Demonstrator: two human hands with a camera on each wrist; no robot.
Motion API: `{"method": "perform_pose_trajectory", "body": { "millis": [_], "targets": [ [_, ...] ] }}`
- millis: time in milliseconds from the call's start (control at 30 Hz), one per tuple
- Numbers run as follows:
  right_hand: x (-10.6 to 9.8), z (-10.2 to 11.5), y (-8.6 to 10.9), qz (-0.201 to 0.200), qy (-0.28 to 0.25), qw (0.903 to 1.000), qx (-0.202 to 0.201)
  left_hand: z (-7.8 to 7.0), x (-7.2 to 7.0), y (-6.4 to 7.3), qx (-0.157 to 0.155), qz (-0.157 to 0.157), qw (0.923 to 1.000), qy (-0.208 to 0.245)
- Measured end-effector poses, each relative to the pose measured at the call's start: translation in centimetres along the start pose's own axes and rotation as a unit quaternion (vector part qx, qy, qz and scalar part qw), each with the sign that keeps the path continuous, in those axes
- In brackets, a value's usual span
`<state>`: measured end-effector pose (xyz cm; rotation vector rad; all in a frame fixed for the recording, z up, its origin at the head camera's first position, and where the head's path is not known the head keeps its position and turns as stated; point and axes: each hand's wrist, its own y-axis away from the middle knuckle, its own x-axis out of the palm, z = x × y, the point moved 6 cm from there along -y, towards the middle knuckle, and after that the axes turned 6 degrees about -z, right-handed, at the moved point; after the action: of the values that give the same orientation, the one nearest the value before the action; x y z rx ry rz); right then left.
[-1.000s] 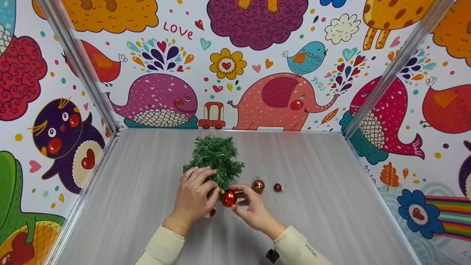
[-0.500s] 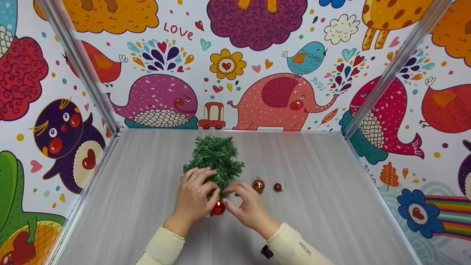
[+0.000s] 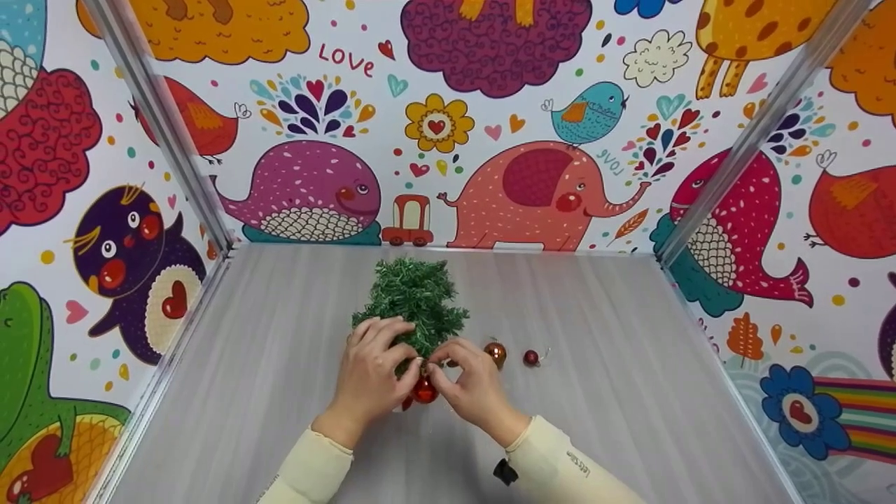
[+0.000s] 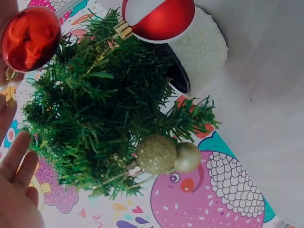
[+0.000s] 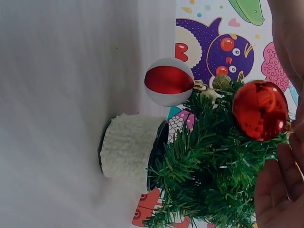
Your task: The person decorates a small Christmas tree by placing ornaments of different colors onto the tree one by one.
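A small artificial Christmas tree [image 3: 413, 294] stands on the table, its white fuzzy pot [image 5: 130, 149] showing in the right wrist view. My left hand [image 3: 371, 364] is at the tree's near side, thumb and forefinger pinching at a branch tip. Right beside those fingertips, my right hand [image 3: 476, 381] pinches at the top of a shiny red bauble [image 3: 424, 392], which hangs below both hands. The thread and the pinched branch tip are mostly hidden by the fingers. A red-and-white bauble [image 4: 161, 21] hangs low on the tree, nearly covered in the head view.
Glittery gold [image 4: 156, 154] and plain gold [image 4: 187, 157] baubles hang on another side of the tree. To the right on the table lie a copper bauble [image 3: 495, 355] and a small dark red one [image 3: 531, 358]. Printed walls [image 3: 434, 175] enclose the grey table [image 3: 595, 420].
My right hand has moved left, up to my left fingertips. The red bauble has swung left and lower against the tree's near side. My left hand stays in place.
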<state>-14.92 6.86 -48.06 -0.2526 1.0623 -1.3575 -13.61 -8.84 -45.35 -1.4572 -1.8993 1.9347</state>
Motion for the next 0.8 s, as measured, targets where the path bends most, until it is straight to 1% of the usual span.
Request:
{"method": "perform_pose_trajectory", "body": {
  "millis": [67, 267, 367, 533, 800],
  "targets": [
    [-0.1, -0.2, -0.2, 0.003, 0.006, 1.0000, 0.006, 0.1, -0.1, 0.0, 0.003, 0.000, 1.0000, -0.002],
    [-0.1, -0.7, -1.2, 0.005, 0.054, 0.9985, -0.008, 0.5, -0.1, 0.2, 0.007, -0.002, 1.0000, -0.006],
    [0.1, -1.0, -1.6, 0.008, 0.069, 0.9976, -0.005, 0.7, 0.0, 0.1, 0.004, -0.010, 0.9999, -0.010],
    [0.5, -1.2, -1.9, 0.014, 0.075, 0.9971, 0.002, 1.0, 0.0, 0.1, -0.003, -0.018, 0.9996, -0.021],
    [0.9, -1.3, -2.1, 0.012, 0.083, 0.9965, -0.005, 1.1, -0.2, 0.1, -0.020, -0.033, 0.9988, -0.030]
  ]
}}
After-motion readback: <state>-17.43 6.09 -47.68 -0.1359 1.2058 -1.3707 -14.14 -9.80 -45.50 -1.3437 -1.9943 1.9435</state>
